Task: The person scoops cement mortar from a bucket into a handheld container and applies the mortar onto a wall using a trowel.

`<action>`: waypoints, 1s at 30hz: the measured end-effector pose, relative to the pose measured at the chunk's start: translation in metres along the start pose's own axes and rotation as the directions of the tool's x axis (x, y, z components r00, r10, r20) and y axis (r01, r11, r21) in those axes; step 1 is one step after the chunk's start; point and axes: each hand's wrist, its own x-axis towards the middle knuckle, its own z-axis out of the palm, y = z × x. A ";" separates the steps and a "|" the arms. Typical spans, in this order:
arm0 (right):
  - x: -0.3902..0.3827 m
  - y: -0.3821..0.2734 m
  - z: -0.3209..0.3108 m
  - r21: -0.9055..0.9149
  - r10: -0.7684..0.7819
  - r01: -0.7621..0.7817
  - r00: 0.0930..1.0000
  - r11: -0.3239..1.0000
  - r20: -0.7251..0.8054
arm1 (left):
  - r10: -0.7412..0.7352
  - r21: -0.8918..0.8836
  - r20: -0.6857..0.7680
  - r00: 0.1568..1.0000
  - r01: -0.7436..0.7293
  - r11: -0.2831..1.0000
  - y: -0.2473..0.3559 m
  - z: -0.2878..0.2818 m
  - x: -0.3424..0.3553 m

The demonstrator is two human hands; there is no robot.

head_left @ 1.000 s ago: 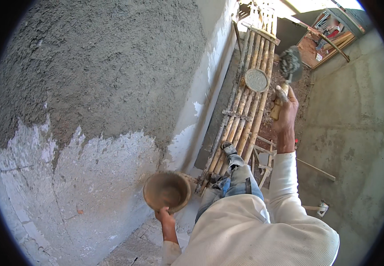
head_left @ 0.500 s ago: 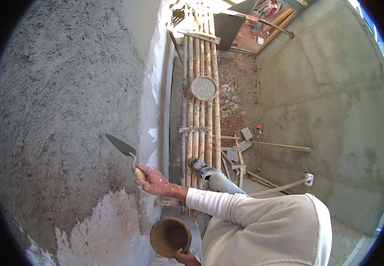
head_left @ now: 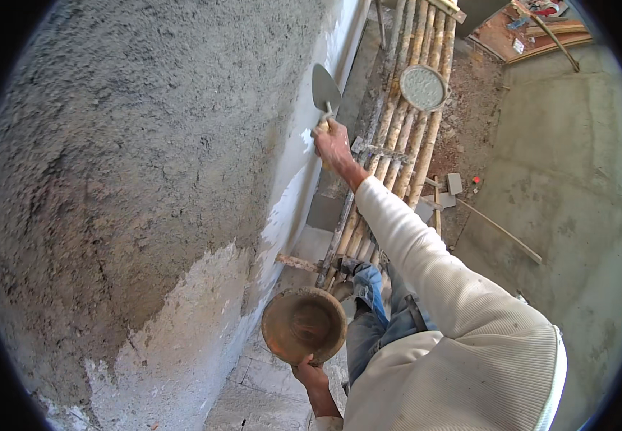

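My right hand (head_left: pixel 334 147) grips the wooden handle of a trowel (head_left: pixel 325 89), whose grey blade shows no load of mortar, beside the wall at upper centre. Down below, my left hand (head_left: pixel 307 372) holds the rim of a deep round bowl (head_left: pixel 282 323), dirty inside, with no mortar heap visible in it. The wall (head_left: pixel 145 144) on my left carries rough wet grey mortar over most of its surface and patchy pale coating lower down. A round container of grey mortar (head_left: pixel 423 87) rests on a platform of bamboo poles (head_left: pixel 417 147), where my feet are.
A smooth grey wall (head_left: pixel 562 158) stands on the right. Loose boards (head_left: pixel 501 231), grey blocks (head_left: pixel 454 183) and rubble lie below the platform. At top right, a person in red and white (head_left: pixel 548 10) is partly visible beside timber.
The mortar load seen on the trowel a second ago is gone. My right hand swung from the right across to the wall, then forward. The bowl stays in my left hand; the view shifted.
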 end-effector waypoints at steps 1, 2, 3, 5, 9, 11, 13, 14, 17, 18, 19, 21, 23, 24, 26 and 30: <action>0.022 0.003 0.012 0.031 0.008 -0.009 1.000 0.999 0.022 | 0.002 0.015 -0.033 0.999 -0.001 1.000 0.001 0.001 -0.005; 0.042 0.005 0.024 0.101 -0.024 0.020 0.999 0.995 0.034 | 0.002 0.016 -0.036 0.999 -0.002 1.000 0.002 -0.001 -0.009; 0.061 0.006 0.036 0.132 0.030 -0.036 0.998 0.991 0.048 | -0.005 0.016 -0.061 0.998 0.006 1.000 0.000 -0.004 -0.012; 0.089 0.005 0.055 0.142 -0.033 0.029 0.999 0.989 0.026 | 0.013 0.020 -0.091 0.996 -0.011 1.000 -0.006 -0.012 -0.017; 0.096 0.001 0.084 0.199 -0.130 0.125 0.991 0.972 0.013 | 0.017 0.018 -0.187 0.982 -0.014 1.000 -0.017 -0.025 -0.024; 0.070 0.004 0.096 0.154 -0.141 0.141 0.990 0.978 -0.010 | -0.002 0.016 -0.194 0.981 0.006 1.000 -0.021 -0.027 -0.025; 0.030 0.010 0.108 0.167 -0.104 0.099 0.994 0.981 0.020 | -0.035 0.024 -0.205 0.978 0.040 0.999 -0.021 -0.028 -0.024; 0.006 0.013 0.114 0.104 -0.112 0.109 0.994 0.989 0.018 | -0.026 0.018 -0.185 0.982 0.030 0.999 -0.020 -0.028 -0.023; -0.067 0.022 0.137 0.065 -0.188 0.187 0.982 0.980 0.003 | -0.003 0.004 -0.169 0.986 0.004 1.000 -0.015 -0.031 -0.019; -0.090 0.024 0.144 0.090 -0.237 0.238 0.971 0.967 -0.021 | 0.008 0.000 -0.149 0.989 -0.008 1.000 -0.013 -0.032 -0.016; -0.111 0.026 0.150 0.096 -0.250 0.251 0.968 0.963 -0.015 | 0.020 -0.009 -0.107 0.994 -0.021 1.000 -0.011 -0.033 -0.014; -0.153 0.027 0.155 0.091 -0.250 0.246 0.968 0.965 0.033 | 0.036 0.014 -0.066 0.997 -0.035 0.999 -0.004 -0.037 -0.008; -0.192 0.026 0.150 0.094 -0.196 0.183 0.968 0.979 0.155 | 0.053 0.020 -0.005 0.999 -0.053 0.998 0.003 -0.040 0.001; -0.211 0.026 0.145 0.106 -0.151 0.129 0.960 0.986 0.238 | 0.063 0.023 0.017 0.998 -0.063 0.998 0.007 -0.042 0.006; -0.247 0.025 0.129 0.199 -0.049 -0.041 0.903 0.979 0.427 | 0.082 0.030 0.036 0.996 -0.083 0.996 0.014 -0.048 0.016; -0.298 0.023 0.083 0.403 0.071 -0.559 0.642 0.725 0.763 | 0.113 0.083 0.032 0.993 -0.115 0.990 0.025 -0.067 0.043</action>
